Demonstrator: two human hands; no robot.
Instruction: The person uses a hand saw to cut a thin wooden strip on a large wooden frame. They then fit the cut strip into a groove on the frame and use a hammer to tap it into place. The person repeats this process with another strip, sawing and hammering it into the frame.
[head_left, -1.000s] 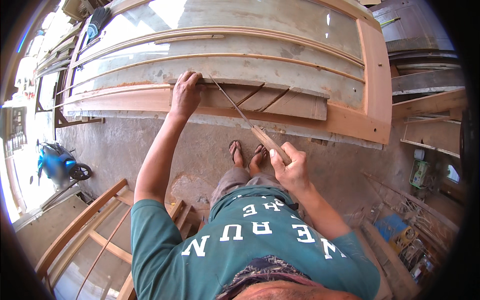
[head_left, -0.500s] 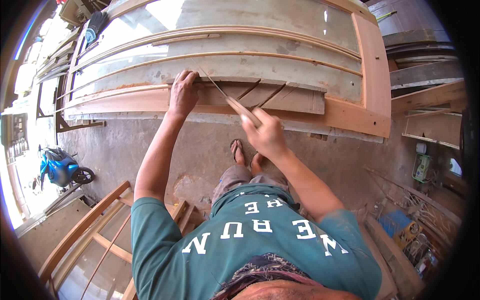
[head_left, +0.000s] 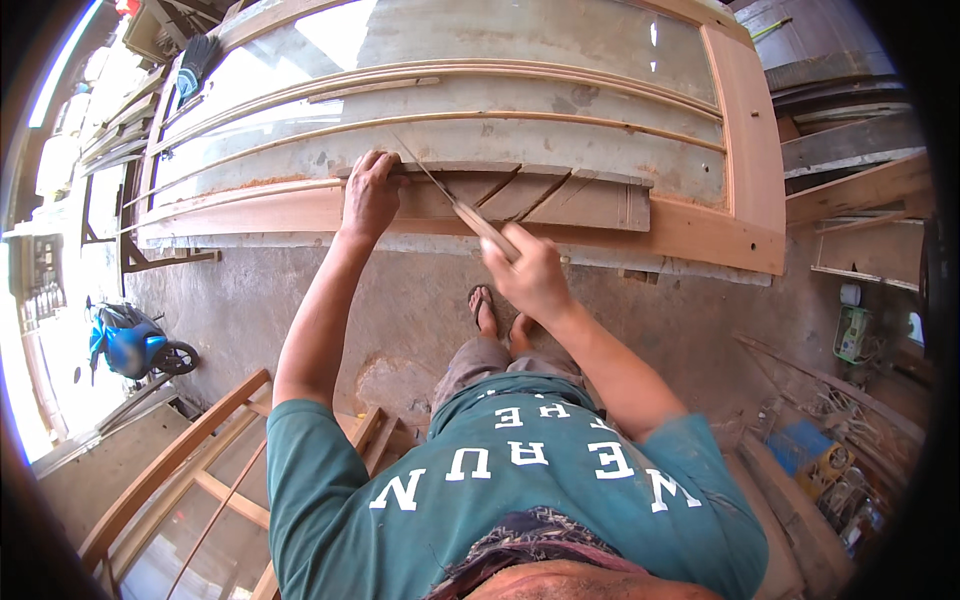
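A long wooden mitre box (head_left: 590, 200) with slanting slots lies along the near rail of a glazed wooden frame. My left hand (head_left: 371, 195) is closed over its left end, fingers curled on the far edge. A thin wood strip (head_left: 255, 194) runs from the left up to that hand; its end is hidden there. In my right hand (head_left: 528, 270) is the wooden handle of a handsaw (head_left: 462, 207). The narrow blade, seen nearly edge-on, points away to the left and crosses the box just right of my left hand.
More long thin strips (head_left: 520, 116) lie across the glazed frame (head_left: 752, 150). A dark-bristled brush (head_left: 195, 62) rests at its far left corner. Stacked boards (head_left: 850, 145) stand at right, a blue motorbike (head_left: 135, 345) at left. Another wooden frame (head_left: 190, 450) is near my left side.
The saw and my right hand have shifted slightly toward me. My left hand keeps its place on the mitre box. The whole view has tilted a little.
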